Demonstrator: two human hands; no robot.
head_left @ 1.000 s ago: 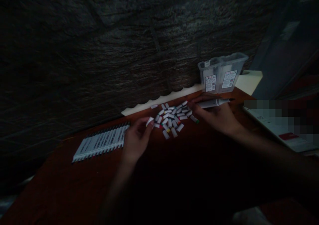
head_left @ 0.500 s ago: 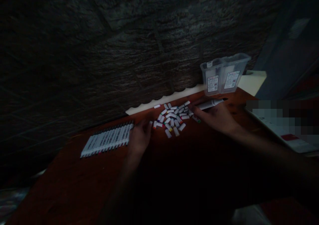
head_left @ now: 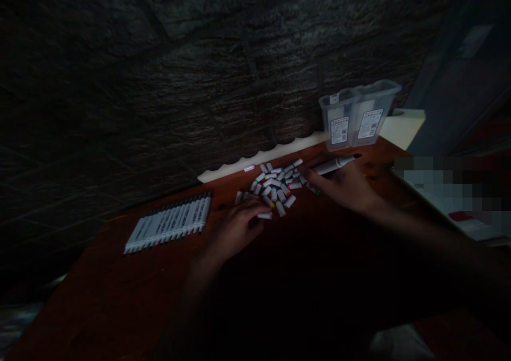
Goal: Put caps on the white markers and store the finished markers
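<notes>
My right hand [head_left: 345, 185] is closed round a white marker [head_left: 331, 165], its dark uncapped tip pointing right. A heap of short white marker caps [head_left: 275, 182] with coloured ends lies between my hands. At the heap's near left edge, my left hand [head_left: 237, 228] has its fingers closed at a white marker cap [head_left: 264, 215] that lies sideways by the fingertips. The thumb is partly hidden. Left of that hand, a row of white capless-looking markers [head_left: 170, 222] lies side by side, their dark ends toward the wall.
Two clear plastic containers [head_left: 353, 119] with labels stand at the back right against the stone wall [head_left: 199, 84]. A pale wavy-edged strip [head_left: 263, 156] runs along the wall's foot. The brown wooden table [head_left: 99, 292] is dimly lit. A pale block [head_left: 405, 126] sits beyond the containers.
My left hand has moved right, from beside the marker row to the near edge of the cap heap, and closed on a cap there. The right hand keeps the marker almost still.
</notes>
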